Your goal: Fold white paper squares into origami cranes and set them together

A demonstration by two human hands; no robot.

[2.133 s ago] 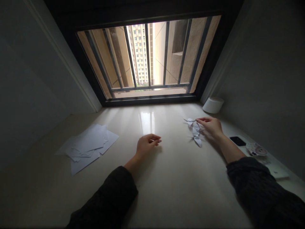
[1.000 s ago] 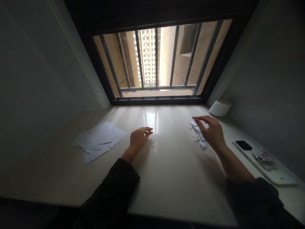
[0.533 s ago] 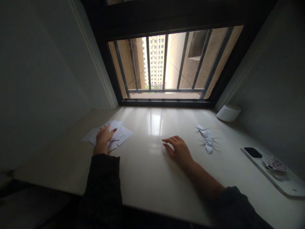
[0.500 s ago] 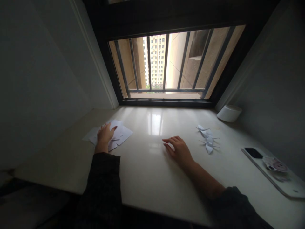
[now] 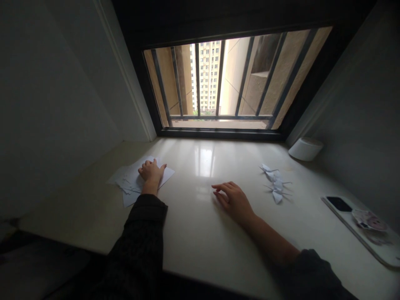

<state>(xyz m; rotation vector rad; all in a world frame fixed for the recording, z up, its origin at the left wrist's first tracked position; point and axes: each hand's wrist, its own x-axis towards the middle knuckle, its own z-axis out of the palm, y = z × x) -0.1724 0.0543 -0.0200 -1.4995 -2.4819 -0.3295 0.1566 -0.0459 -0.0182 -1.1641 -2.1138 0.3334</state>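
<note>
My left hand (image 5: pixel 151 171) lies over a loose pile of white paper sheets (image 5: pixel 127 183) on the left of the pale sill. Its thumb is spread to the right and its fingertips touch the top sheets; nothing shows lifted in it. My right hand (image 5: pixel 233 199) hovers at or rests on the sill right of centre, palm down. Its fingers point left, loosely bent, with a small space between thumb and forefinger and nothing held. Beyond it to the right, small white folded paper cranes (image 5: pixel 275 182) stand in a short row.
A white phone (image 5: pixel 346 225) with a pink cartoon grip lies face down at the right edge. A white rounded container (image 5: pixel 305 149) sits in the far right corner. Behind the glossy sill (image 5: pixel 193 233) is a barred window (image 5: pixel 231 133) with a dark frame.
My left hand has moved right across the paper pile, uncovering sheets on the left, and the sheets have shifted. My right hand has hardly moved. The view has shifted slightly.
</note>
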